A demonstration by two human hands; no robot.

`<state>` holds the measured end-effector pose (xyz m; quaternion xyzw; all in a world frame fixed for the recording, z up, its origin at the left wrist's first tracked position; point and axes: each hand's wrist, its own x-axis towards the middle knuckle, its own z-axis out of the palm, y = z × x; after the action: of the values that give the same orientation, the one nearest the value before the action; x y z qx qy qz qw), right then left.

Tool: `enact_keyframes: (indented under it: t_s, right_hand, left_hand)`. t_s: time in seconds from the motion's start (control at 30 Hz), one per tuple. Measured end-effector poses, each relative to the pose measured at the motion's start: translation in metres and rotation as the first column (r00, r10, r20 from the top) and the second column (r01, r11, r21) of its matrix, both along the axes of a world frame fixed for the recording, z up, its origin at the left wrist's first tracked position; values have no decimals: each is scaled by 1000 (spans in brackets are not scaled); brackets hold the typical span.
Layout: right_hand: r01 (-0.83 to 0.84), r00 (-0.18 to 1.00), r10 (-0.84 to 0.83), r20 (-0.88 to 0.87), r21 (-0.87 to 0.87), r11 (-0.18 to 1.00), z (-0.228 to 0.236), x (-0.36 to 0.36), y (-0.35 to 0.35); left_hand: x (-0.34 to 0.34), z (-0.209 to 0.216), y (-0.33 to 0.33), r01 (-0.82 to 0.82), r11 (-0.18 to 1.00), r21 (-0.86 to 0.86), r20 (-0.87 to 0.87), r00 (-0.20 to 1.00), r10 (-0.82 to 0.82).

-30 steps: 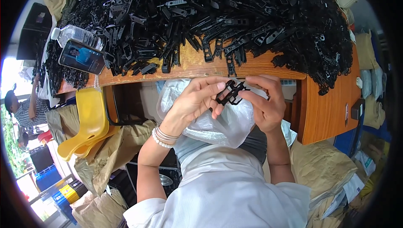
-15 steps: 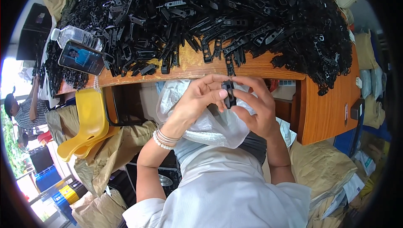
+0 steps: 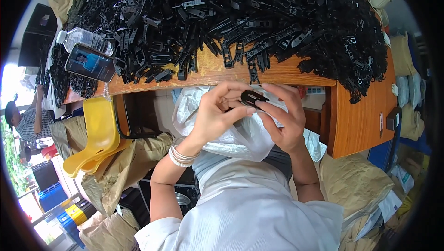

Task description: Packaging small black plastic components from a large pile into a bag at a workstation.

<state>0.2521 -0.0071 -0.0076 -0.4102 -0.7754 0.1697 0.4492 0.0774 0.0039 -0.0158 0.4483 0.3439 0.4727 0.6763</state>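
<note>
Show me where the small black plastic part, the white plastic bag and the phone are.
black plastic part (image 3: 252, 97), head view, its middle.
white plastic bag (image 3: 240, 135), head view, front fold.
phone (image 3: 90, 63), head view, its screen.

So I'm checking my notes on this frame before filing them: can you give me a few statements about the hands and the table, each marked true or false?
1. Both hands, left hand and right hand, hold one small black clip. True.
2. A clear plastic bag lies under the hands. True.
3. The wooden table holds a heap of white clips. False: the clips are black.
4. A phone lies on the table beside a water bottle. True.
5. The chair is blue. False: yellow.
</note>
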Motion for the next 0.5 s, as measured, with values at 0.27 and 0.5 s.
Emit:
enact_keyframes:
  t_s: [0.27,0.5]
  right_hand:
    - [98,932,-138,-336,-135,986,-21,3,-11]
    - [71,785,-291,-547,-388,919,-25,-6,-3]
  left_hand:
    - [-13,-25,44,21,870,493,-670,647,365]
    - [-17,-23,38,296,572,765,-644,326,692]
